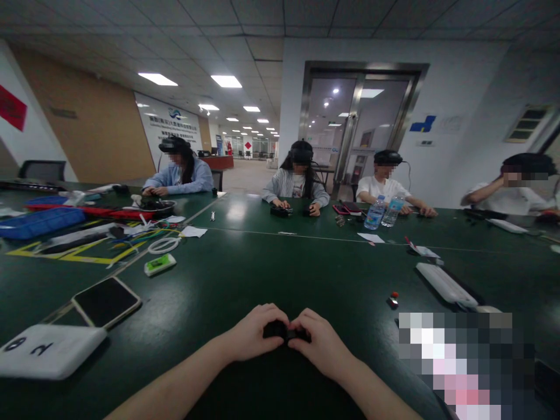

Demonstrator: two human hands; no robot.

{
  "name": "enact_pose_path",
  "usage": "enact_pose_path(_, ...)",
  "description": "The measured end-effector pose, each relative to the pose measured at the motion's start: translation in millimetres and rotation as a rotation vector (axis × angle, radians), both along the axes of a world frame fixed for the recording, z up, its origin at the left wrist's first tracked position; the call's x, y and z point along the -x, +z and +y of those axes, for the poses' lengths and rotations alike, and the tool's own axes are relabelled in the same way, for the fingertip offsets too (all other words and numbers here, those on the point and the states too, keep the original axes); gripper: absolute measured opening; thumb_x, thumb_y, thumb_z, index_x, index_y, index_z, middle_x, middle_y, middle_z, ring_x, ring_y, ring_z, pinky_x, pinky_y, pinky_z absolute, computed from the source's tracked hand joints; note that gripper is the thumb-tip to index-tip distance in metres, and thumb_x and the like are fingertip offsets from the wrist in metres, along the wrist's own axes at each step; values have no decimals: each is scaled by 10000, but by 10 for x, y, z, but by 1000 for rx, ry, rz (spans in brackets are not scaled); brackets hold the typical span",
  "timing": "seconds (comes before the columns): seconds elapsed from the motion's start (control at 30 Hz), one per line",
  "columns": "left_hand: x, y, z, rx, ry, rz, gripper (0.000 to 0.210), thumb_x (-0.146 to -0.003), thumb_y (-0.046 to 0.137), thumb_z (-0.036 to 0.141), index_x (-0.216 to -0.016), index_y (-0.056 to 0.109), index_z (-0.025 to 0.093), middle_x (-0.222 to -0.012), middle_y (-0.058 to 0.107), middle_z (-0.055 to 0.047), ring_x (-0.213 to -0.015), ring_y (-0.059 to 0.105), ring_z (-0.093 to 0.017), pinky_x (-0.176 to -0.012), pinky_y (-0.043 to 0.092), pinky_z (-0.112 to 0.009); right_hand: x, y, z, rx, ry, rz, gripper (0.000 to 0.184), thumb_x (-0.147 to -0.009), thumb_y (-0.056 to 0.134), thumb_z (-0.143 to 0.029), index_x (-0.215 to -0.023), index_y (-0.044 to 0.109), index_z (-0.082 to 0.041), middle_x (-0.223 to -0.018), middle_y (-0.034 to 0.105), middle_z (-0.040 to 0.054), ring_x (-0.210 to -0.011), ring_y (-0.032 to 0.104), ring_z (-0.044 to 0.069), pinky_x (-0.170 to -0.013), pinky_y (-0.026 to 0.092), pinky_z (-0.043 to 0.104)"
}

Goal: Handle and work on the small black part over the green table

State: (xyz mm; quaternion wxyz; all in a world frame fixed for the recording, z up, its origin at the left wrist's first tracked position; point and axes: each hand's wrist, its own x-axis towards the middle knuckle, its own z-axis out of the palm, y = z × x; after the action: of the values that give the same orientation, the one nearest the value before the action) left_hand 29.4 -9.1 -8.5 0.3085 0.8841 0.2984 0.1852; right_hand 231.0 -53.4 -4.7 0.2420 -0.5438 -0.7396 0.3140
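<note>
Low over the dark green table (245, 268), my left hand (258, 331) and my right hand (317, 338) meet at the fingertips. Between them is a small black object (286, 333), gripped from both sides. Fingers cover much of it, so its kind does not show. The thumb and fingers of each hand are closed on its two ends. Whether it is one piece or two, I cannot tell.
Left lie a phone (107, 302), a white power bank (52, 350), a green-and-white packet (160, 265), cables and a blue tray (41, 223). A white strip-shaped device (446, 284) and water bottles (374, 212) are on the right. Several people wearing headsets sit across the table.
</note>
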Motion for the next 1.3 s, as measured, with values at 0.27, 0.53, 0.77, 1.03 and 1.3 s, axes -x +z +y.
enact_pose_path(0.27,16,52,-26,-78,-77,116,382,-838,514,225,-1181,552,388,-1158,510,-15,-1073,469,-189,-929,368,-344,-97,-72,63,93,-31,141,348,-663,686,-220,-1002,609,-227,-877,576,-3,-775,534,156,-668,437,263)
enact_pose_path(0.53,608,-14,455,-152,355,236,391,-859,416,269,-1214,540,376,-1193,542,-17,-1105,471,-204,-973,333,-378,-288,-130,150,137,-120,207,277,-806,561,-325,-1070,584,-245,-920,588,16,-824,577,173,-732,478,303)
enact_pose_path(0.77,1583,-92,762,-53,1363,460,462,-865,320,334,-1292,487,277,-1193,554,-145,-1081,520,-343,-853,422,-466,-314,-194,163,102,-95,198,249,-822,549,-326,-1052,605,-250,-913,617,12,-851,596,187,-755,480,317)
enact_pose_path(1.03,1555,-121,747,-101,1385,464,464,-873,287,343,-1273,503,250,-1194,574,-139,-1084,529,-327,-865,424,-426,-304,-197,166,79,-94,174,231,-835,527,-319,-1036,614,-243,-918,625,12,-857,598,186,-760,473,317)
enact_pose_path(1.3,1564,-112,742,-96,1407,433,432,-849,324,333,-1218,524,231,-1148,609,-125,-1050,549,-331,-837,437,-431,-285,-148,143,105,-83,157,211,-832,530,-327,-1001,631,-248,-916,635,3,-849,605,179,-746,473,298)
